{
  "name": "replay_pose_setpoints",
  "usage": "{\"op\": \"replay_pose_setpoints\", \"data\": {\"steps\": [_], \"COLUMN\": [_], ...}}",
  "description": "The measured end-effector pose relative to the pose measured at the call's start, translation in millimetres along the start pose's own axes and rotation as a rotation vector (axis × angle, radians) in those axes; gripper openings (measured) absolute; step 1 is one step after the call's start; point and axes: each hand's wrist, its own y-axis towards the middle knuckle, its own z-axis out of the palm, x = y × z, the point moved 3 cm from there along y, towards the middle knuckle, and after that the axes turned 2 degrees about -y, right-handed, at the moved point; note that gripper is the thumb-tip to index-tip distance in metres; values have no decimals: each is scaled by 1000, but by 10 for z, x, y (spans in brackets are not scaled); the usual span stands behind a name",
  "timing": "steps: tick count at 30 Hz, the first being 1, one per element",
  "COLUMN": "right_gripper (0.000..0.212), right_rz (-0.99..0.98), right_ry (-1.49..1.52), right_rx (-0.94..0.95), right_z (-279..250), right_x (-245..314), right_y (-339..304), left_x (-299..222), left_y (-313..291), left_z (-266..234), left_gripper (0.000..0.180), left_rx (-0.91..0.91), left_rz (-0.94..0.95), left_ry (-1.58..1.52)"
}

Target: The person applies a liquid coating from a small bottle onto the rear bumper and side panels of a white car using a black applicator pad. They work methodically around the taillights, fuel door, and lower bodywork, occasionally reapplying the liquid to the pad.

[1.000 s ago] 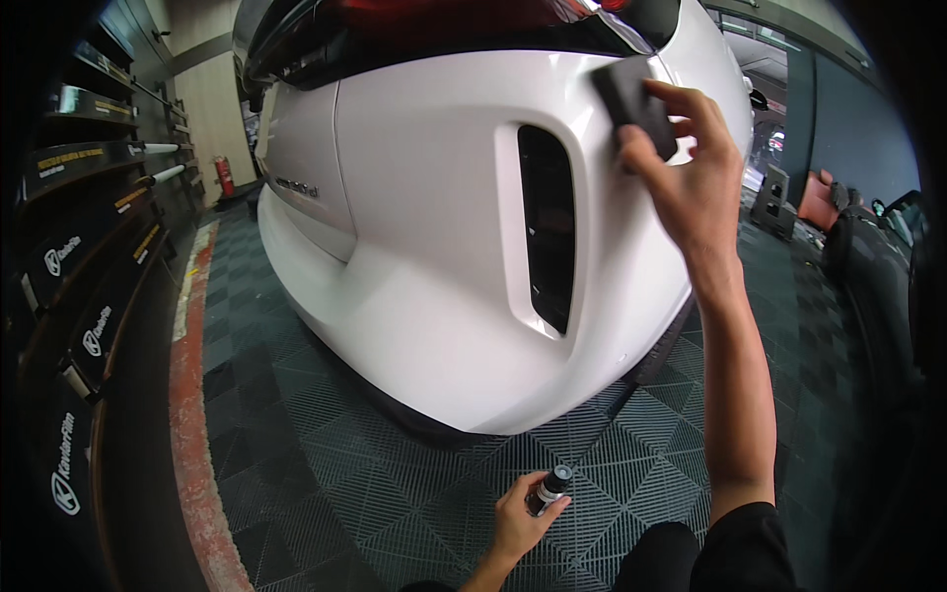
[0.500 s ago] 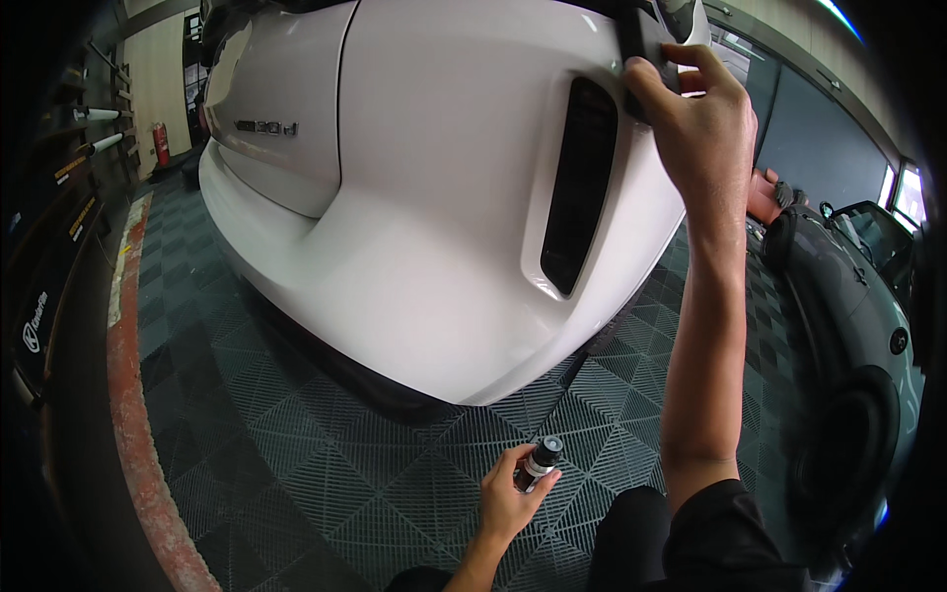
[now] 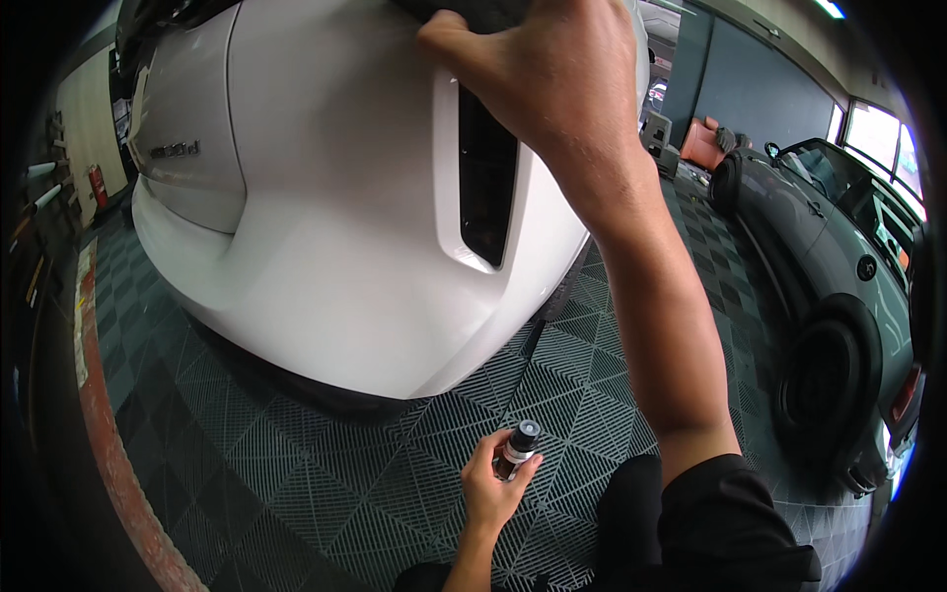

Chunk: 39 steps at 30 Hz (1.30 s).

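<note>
At the top, my right hand [image 3: 562, 89] is closed on a dark block-like pad [image 3: 478, 12], held at the painted rear corner of a white car [image 3: 335, 197]. Part of the pad passes out of the picture, and my hand covers the upper end of the tall black vent [image 3: 483, 197] in the bumper. Lower down, my left hand [image 3: 490, 498] has its fingers wrapped round a small dark bottle [image 3: 518, 449] with a black cap. The bottle is upright, over the floor and apart from the car.
A dark grey car [image 3: 838, 237] stands at the right. Behind it are a brown chair [image 3: 702, 143] and a grey wall [image 3: 760, 89]. Grated dark tiles [image 3: 326, 483] cover the floor. A worn red and white kerb [image 3: 109, 424] and a fire extinguisher [image 3: 98, 185] are at the left.
My right hand has moved left with the pad, from right of the vent to above it. The whole view has swung right. My left hand still holds the bottle low down.
</note>
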Motion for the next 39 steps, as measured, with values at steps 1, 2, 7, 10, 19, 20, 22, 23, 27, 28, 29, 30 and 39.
{"op": "replay_pose_setpoints", "data": {"steps": [1, 2, 7, 10, 19, 20, 22, 23, 27, 28, 29, 30, 39], "right_gripper": [36, 38, 37, 48, 53, 53, 57, 57, 54, 52, 50, 48, 42], "right_rz": [24, 43, 143, 245, 688, 700, 569, 537, 409, 364, 292, 225, 158], "right_ry": [18, 30, 71, 88, 234, 244, 259, 234, 195, 192, 183, 172, 195], "right_rx": [-1, -3, -29, -88, -178, -168, -206, -199, -151, -145, -152, -157, -217], "right_z": [19, 24, -5, 35, 163, 148, 84, 83, 61, 65, 50, 32, 56], "right_x": [-121, -234, -756, -1427, -1692, -1578, -1339, -1255, -919, -845, -759, -690, -1263], "right_y": [-24, -22, -46, -95, -436, -436, -397, -397, -421, -442, -455, -495, -731], "left_x": [21, 28, -22, -15, -168, -142, -159, -169, -183, -178, -173, -160, -86], "left_y": [-21, -26, 18, -2, 6, 0, -21, -15, -18, -14, -8, -10, 19], "left_z": [-15, -6, -48, -94, -220, -202, -187, -192, -176, -178, -177, -174, -127], "left_gripper": [43, 43, 44, 44, 44, 44, 43, 43, 43, 43, 43, 43, 43], "left_rx": [-4, 3, 2, -26, -52, -43, -32, -30, -17, -28, -34, -38, -53], "left_rz": [-9, -27, -37, -70, -14, -11, 6, 7, -14, -8, -2, 0, -24], "left_ry": [30, 16, 65, 71, 102, 92, 84, 84, 75, 73, 71, 72, 137]}}
